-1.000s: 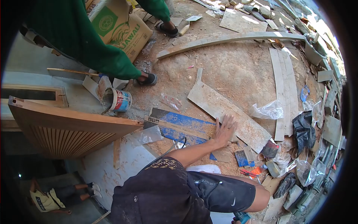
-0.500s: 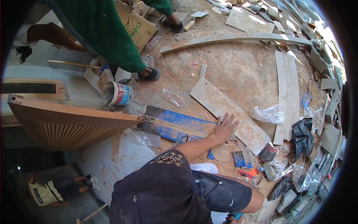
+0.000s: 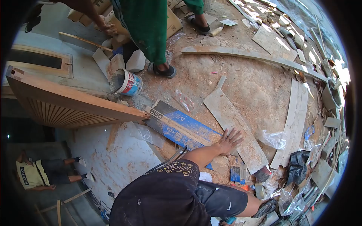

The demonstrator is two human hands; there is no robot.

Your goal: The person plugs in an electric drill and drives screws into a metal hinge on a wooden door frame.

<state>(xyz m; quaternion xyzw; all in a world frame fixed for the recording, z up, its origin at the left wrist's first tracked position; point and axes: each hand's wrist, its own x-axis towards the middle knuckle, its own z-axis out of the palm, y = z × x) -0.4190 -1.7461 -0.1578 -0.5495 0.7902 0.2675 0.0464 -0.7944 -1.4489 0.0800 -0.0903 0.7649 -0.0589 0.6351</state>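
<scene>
My left hand lies flat with its fingers spread. It rests across the edge of a dusty, pale flat board, beside the end of a long blue tile carton strewn with wood dust. At the bottom edge, my right hand is wrapped around a teal tool; most of both is cut off, so the tool's kind does not show. A wooden panel with slats stands at the left, its corner over the carton's end.
A person in green trousers stands close by, near a paint bucket. Another person is at lower left. A long wooden beam crosses the ground. Plastic bags and scraps litter the right side.
The view has shifted, so most things sit differently in frame. My left hand stays spread on the board. The other person's hand has come into view at the top left.
</scene>
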